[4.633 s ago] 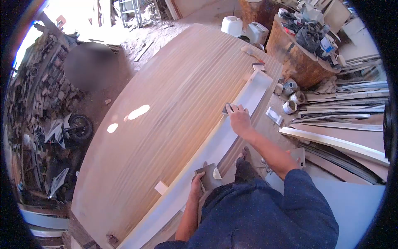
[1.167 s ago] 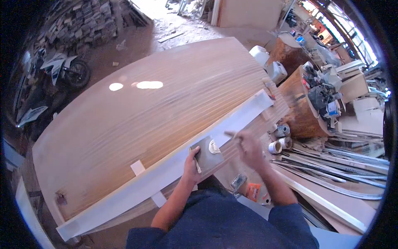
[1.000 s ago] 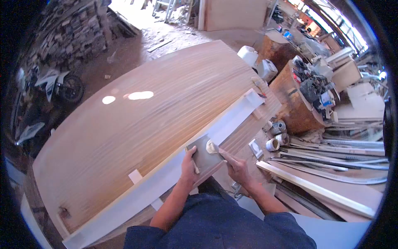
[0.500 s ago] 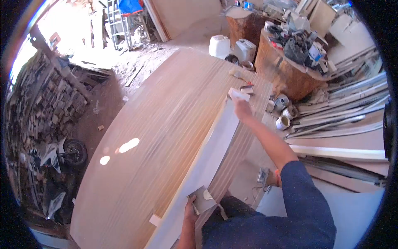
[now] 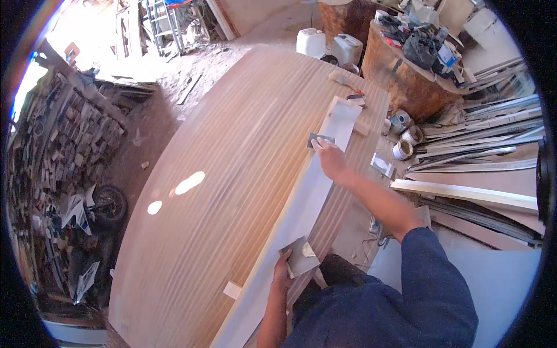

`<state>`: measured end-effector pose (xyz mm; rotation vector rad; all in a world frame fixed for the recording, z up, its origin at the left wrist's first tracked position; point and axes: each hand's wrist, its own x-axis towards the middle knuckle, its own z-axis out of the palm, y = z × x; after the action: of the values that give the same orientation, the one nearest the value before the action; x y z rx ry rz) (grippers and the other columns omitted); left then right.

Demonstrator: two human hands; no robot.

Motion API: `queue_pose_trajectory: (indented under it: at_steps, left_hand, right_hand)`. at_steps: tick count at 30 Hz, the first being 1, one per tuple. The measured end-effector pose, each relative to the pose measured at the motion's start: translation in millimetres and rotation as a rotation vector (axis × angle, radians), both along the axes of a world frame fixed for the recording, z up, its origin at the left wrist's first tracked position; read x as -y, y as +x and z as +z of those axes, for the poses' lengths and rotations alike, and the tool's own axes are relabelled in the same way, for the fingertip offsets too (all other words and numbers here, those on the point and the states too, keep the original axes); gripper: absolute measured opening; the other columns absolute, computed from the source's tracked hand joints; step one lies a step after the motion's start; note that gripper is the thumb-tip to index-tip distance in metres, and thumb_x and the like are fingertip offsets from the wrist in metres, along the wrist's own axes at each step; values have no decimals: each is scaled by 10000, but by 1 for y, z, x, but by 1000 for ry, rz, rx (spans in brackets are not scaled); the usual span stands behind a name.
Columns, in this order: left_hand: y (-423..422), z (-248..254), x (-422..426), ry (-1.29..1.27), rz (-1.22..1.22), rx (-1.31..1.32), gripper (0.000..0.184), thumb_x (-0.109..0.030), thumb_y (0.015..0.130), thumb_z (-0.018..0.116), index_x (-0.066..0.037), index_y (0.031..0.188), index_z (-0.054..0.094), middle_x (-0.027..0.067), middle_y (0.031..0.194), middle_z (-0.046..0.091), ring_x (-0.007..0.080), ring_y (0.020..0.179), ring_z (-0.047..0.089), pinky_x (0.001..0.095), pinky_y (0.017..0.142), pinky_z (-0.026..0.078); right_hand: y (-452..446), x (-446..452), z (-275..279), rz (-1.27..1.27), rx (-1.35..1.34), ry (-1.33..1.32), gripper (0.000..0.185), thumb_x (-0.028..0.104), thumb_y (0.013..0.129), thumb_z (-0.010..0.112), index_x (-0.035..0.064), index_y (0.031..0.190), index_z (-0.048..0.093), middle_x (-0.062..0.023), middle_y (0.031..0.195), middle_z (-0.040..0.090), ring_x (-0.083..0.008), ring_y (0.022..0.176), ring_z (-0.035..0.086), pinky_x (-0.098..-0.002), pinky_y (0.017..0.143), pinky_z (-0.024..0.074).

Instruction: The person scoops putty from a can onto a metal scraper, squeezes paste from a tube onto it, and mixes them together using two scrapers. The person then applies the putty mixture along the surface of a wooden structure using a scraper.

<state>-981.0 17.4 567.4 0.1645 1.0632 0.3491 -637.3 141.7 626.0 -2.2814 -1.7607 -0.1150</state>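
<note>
A long white board (image 5: 313, 184) lies on the striped wooden tabletop (image 5: 191, 249), running from my body toward the far end. My right hand (image 5: 333, 162) grips a flat dark putty spreader (image 5: 314, 140) against the board's upper part, fingers pressed on its blade. Near the closer end, my left hand (image 5: 282, 274) holds a square grey plate (image 5: 300, 264) by its left edge, above the board. A pale dab of putty (image 5: 308, 250) sits on that plate.
Small wood blocks (image 5: 232, 290) touch the board's sides. A brush (image 5: 343, 81) lies at the far end of the tabletop. Open cans (image 5: 402, 149) and long strips (image 5: 470, 194) are on the right. White jugs (image 5: 311, 43) stand beyond; a motorbike (image 5: 104, 209) is at left.
My right hand has drawn the spreader back from the board's far end toward me. The view has shifted slightly; my left hand still holds the plate.
</note>
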Motion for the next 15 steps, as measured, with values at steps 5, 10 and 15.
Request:
queue_pose_trajectory:
  at_steps: [5, 10, 15]
  left_hand:
    - [-1, 8, 0, 13, -12, 66, 484, -277, 914, 578, -17, 1308, 474, 159, 1182, 612, 301, 1027, 637, 426, 936, 515]
    - [-3, 24, -6, -13, -84, 87, 500, -264, 899, 588, -41, 1328, 462, 156, 1190, 604, 304, 1042, 629, 430, 944, 509]
    - [-7, -10, 0, 94, -51, 211, 475, -266, 910, 576, -52, 1324, 482, 141, 1192, 610, 275, 1072, 617, 416, 940, 506]
  right_hand:
    - [-36, 13, 6, 19, 2, -56, 437, 10, 846, 516, -34, 1281, 522, -229, 1311, 542, -354, 1182, 558, -415, 1001, 456]
    - [-69, 27, 10, 54, 6, -57, 467, 7, 837, 541, -43, 1300, 499, -230, 1296, 544, -350, 1180, 556, -416, 988, 465]
    - [-107, 41, 27, 47, -70, -117, 493, 7, 825, 551, -42, 1311, 482, -232, 1291, 540, -353, 1183, 550, -411, 987, 463]
